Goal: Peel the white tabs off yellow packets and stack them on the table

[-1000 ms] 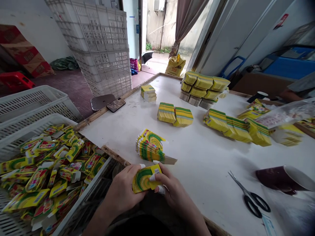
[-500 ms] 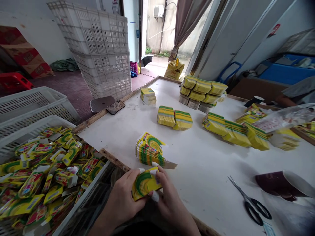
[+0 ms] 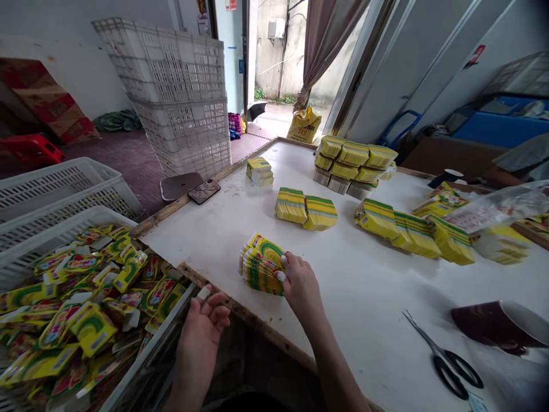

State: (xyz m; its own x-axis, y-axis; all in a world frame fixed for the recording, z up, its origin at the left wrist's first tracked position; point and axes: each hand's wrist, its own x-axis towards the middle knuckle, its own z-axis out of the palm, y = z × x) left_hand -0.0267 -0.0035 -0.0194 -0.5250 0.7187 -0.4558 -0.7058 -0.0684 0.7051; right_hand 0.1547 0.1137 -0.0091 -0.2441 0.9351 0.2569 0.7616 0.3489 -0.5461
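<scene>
My left hand (image 3: 201,340) is over the table's near edge, palm up, fingers loosely curled and apart, holding nothing. My right hand (image 3: 301,289) reaches across to a fanned stack of flattened yellow-and-green cartons (image 3: 261,263). Its thumb and fingers close on the right edge of a carton at the stack's end. White covers sit on some fingertips of both hands. To the left, a white plastic crate (image 3: 165,320) is filled with formed small cartons (image 3: 92,327) in the same colours.
The white table (image 3: 240,209) bears more carton bundles (image 3: 306,209), a phone (image 3: 205,191), black-handled scissors (image 3: 444,357) and a dark mug (image 3: 493,323) lying on its side. Tall stacked crates (image 3: 180,97) stand behind. Part of another person's arm (image 3: 501,174) shows at right.
The small carton that both hands held has left them; a yellow carton now lies on top in the crate. My left hand moved left, and my right hand went forward to the flattened stack.
</scene>
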